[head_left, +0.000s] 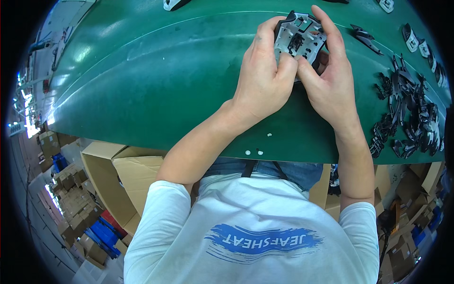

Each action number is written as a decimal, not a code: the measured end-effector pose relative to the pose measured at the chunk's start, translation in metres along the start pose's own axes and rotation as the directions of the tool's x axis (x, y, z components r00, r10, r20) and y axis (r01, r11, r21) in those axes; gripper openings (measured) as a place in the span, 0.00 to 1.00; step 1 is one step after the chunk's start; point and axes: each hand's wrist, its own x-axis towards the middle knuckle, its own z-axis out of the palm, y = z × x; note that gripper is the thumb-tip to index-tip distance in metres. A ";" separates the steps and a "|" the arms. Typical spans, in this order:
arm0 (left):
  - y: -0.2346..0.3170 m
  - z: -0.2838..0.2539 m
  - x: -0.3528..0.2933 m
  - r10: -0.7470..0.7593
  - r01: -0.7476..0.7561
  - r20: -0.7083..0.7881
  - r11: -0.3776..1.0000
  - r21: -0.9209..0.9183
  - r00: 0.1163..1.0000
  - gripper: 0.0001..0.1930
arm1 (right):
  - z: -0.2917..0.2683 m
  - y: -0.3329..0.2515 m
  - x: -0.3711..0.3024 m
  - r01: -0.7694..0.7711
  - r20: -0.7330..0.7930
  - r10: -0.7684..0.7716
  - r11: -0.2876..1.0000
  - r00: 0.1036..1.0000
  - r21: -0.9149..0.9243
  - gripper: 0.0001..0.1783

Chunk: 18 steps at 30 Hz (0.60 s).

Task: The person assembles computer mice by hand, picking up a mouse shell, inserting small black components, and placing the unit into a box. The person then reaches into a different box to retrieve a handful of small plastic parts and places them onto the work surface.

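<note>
I have both hands on a plastic housing (309, 46), held over the far part of the green table (161, 90), right of centre in my head view. Its hollow inside faces up: pale grey-white walls with a black outer rim, several upright posts, small dark holes, and a black mechanism (296, 42) in the middle.

The left hand (262, 73) is curled around the left side, its thumb on the near edge. The right hand (333, 78) is bent more loosely about the right side, index finger stretched up along it, thumb beside the other. Between them they block my view of the near edge and underside, so I cannot tell how the hidden fingers sit.

To the right I see a tangled heap of black plastic parts (416, 111), a slim black piece (366, 39) apart from it, and black-and-white shells (410, 39) lined along the far right. Three tiny white pieces (248, 152) lie near the close table edge. Below that edge, an open cardboard box (101, 177) stands left of the white T-shirt (265, 203).
</note>
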 end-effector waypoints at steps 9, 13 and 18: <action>-0.014 0.008 -0.001 0.185 -0.164 -0.103 0.970 0.181 0.977 0.27 | 0.000 -0.004 0.001 0.067 0.028 -0.065 0.992 0.998 -0.105 0.45; -0.002 0.001 0.005 0.089 -0.086 -0.014 0.987 0.138 0.996 0.28 | -0.012 0.014 0.007 -0.069 0.115 0.045 0.976 0.992 0.208 0.46; 0.056 -0.015 -0.004 -0.087 0.081 -0.006 0.954 -0.289 0.996 0.35 | -0.031 0.005 0.018 0.015 0.093 -0.057 0.914 0.994 0.406 0.48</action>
